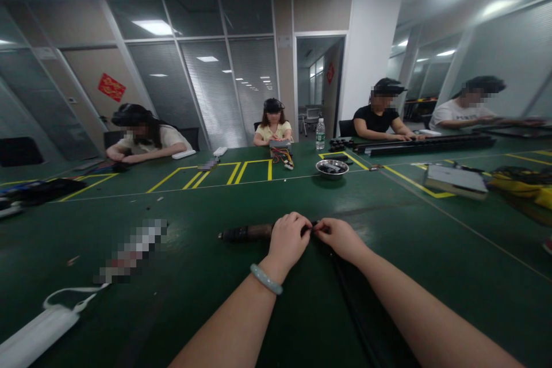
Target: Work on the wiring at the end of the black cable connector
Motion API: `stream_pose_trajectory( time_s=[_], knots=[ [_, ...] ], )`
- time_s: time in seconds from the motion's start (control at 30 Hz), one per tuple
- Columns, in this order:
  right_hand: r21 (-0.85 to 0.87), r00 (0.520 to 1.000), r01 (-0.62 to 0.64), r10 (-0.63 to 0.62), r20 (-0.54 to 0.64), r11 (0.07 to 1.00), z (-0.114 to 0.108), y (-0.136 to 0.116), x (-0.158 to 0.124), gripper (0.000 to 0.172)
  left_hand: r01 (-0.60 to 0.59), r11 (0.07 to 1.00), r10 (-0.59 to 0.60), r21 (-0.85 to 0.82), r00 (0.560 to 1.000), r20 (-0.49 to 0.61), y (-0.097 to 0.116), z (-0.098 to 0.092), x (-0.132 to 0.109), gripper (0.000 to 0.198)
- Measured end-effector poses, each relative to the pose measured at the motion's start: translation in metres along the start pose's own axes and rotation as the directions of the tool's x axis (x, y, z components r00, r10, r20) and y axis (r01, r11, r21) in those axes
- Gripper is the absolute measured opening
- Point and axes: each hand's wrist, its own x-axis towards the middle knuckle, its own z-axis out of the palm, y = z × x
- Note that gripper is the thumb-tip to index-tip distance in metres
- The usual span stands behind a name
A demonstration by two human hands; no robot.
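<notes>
A dark cylindrical tool (248,233) lies on the green table, with a narrow metal tip at its left end and a brownish body. My left hand (290,236), with a pale bangle on the wrist, is closed over its right part, which the fingers hide. Close beside it, my right hand (338,237) has thumb and forefinger pinched together at the tool's right end. What that pinch holds is too small and dark to make out. Below my right hand, a black cable or strip (351,299) runs down the table toward me.
A metal bowl (332,168) of dark parts stands ahead, near a water bottle (319,134). A white power bank (38,336) lies at left with its cord. A silver flat box (456,180) is at right. Several people work across the table (194,201), which has yellow tape markings.
</notes>
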Motion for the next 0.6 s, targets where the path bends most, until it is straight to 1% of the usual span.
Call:
stream_pose_trajectory(
  time_s=[0.27, 0.4, 0.6],
  knots=[
    [-0.002, 1.0, -0.011, 0.011, 0.001, 1.0, -0.0008, -0.003, -0.0023, 0.015, -0.02, 0.999, 0.02, 0.032, 1.0, 0.01, -0.0012, 0.004, -0.0012, 0.025],
    [-0.005, 1.0, 0.0, 0.0, 0.008, 1.0, -0.0005, -0.0026, -0.0015, 0.015, -0.027, 0.999, 0.027, 0.04, 1.0, 0.01, -0.0014, 0.0038, -0.0015, 0.024],
    [-0.025, 1.0, -0.004, 0.003, -0.013, 1.0, 0.0012, -0.0002, 0.0002, 0.015, -0.032, 0.999, 0.032, 0.044, 0.999, 0.001, -0.0009, 0.0036, -0.0012, 0.019]
  ],
)
